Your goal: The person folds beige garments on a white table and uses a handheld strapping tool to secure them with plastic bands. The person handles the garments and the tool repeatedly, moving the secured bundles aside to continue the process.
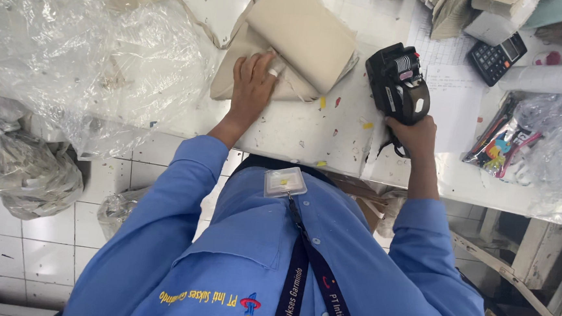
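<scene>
Near the front edge of the white worktable (308, 130), lying folded: a beige fabric bag (298, 38), upper flap doubled over the lower layer, long strap trailing off toward the clear plastic sheet (86, 55) at the left end. Pressing down on the lower layer, the left hand (253, 81), fingers flat and spread, gripping nothing. Just right of the bag, being held above the front edge: a black handheld label gun (399, 84), the right hand (416, 134) wrapping closed around its handle. Lying beyond the gun, toward the back right corner: a sheet of paper (453, 100), a black calculator (496, 57) and a white paper roll (552, 77). Resting at the right end, a clear bag of coloured small items (506, 142). Hanging below the front edge, a badge (285, 181) on a dark lanyard against the blue shirt (236, 253).
</scene>
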